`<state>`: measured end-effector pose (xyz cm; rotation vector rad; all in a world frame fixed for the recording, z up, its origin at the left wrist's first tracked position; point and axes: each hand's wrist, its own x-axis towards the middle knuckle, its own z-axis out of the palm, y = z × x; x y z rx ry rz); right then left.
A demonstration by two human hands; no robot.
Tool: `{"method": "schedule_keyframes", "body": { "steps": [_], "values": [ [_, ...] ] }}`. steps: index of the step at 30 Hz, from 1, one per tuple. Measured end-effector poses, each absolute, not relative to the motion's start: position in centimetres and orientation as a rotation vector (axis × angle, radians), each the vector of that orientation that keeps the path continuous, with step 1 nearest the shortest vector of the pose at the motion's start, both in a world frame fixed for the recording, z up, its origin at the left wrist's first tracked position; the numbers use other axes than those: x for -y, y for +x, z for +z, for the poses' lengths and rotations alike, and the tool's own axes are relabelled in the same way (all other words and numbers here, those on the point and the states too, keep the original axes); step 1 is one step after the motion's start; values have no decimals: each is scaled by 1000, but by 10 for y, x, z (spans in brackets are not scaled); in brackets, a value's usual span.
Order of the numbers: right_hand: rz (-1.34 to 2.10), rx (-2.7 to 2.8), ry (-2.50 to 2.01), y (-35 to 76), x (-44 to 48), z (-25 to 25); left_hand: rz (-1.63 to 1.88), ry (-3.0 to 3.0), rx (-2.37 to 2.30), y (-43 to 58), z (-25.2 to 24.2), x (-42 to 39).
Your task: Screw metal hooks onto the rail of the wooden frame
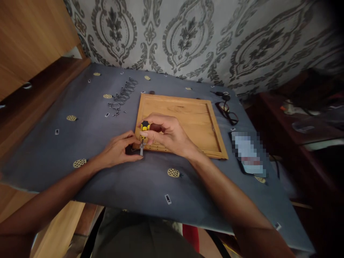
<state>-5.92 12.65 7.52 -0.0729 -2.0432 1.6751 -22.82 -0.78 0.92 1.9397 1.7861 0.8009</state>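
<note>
Gripped in my right hand (169, 134) is a short screwdriver (145, 129) with a yellow and black handle, its shaft pointing down. The tip meets a small silver metal piece (141, 149) at the front left corner of a shallow wooden tray (182, 111). My left hand (120, 148) steadies that piece between thumb and fingertips; its exact kind is too small to make out. Loose screws (116, 113) lie beyond my left hand, beside a row of dark wire-like metal pieces (125, 91).
A blue-grey cloth (80, 139) with pineapple prints covers the table. On its right lie a phone (248, 154), glasses (228, 113) and keys (222, 94). A patterned curtain (188, 36) hangs behind, and wooden furniture (34, 39) borders the left.
</note>
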Motion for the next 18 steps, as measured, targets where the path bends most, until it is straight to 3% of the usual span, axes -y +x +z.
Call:
{"method": "schedule_keyframes", "body": {
  "steps": [18],
  "values": [
    [1572,2150,-65,-58,-122,80,806,1970,-1832,-227,10,7]
  ]
}}
